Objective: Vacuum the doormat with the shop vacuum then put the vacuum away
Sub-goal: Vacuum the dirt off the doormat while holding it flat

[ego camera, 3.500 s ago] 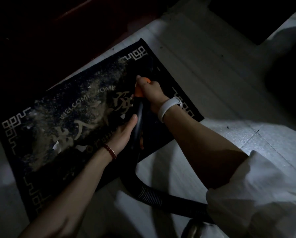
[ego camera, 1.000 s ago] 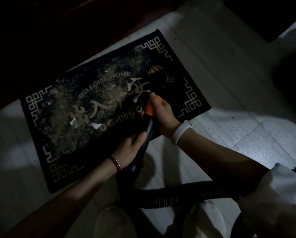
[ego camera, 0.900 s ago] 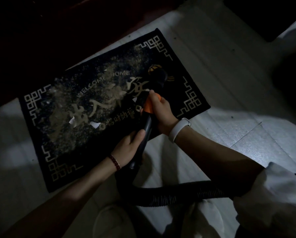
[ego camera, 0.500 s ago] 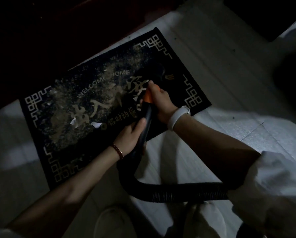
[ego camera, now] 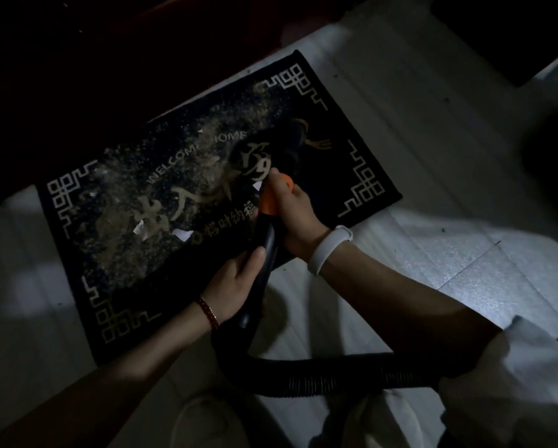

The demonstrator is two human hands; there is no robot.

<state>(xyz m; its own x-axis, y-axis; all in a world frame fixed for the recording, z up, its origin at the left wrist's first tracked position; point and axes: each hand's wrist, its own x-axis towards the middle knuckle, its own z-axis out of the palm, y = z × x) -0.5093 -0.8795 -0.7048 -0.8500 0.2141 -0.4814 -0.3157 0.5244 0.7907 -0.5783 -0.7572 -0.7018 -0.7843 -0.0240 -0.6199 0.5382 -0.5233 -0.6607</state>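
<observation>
A black doormat [ego camera: 352, 130] with gold border and lettering lies on the pale floor, its left and middle covered in sandy dust and a few white paper scraps [ego camera: 139, 227]. The black vacuum wand [ego camera: 268, 244] with an orange collar [ego camera: 269, 202] slants up onto the mat; its dark nozzle [ego camera: 292, 140] sits on the mat's right-centre. My right hand [ego camera: 298, 210] grips the wand at the orange collar. My left hand [ego camera: 237, 286] holds the wand lower down. The ribbed black hose [ego camera: 319, 378] curves off to the right under my right arm.
Pale floor tiles [ego camera: 449, 260] surround the mat, lit brightly at the right. A dark reddish door or threshold [ego camera: 141, 43] runs along the mat's far edge. My knees in light trousers [ego camera: 203, 421] are at the bottom. The vacuum body is out of view.
The nozzle has slid back and forth over the mat's right part, and dust there has thinned. Both hands kept their hold on the wand; the view shifted slightly.
</observation>
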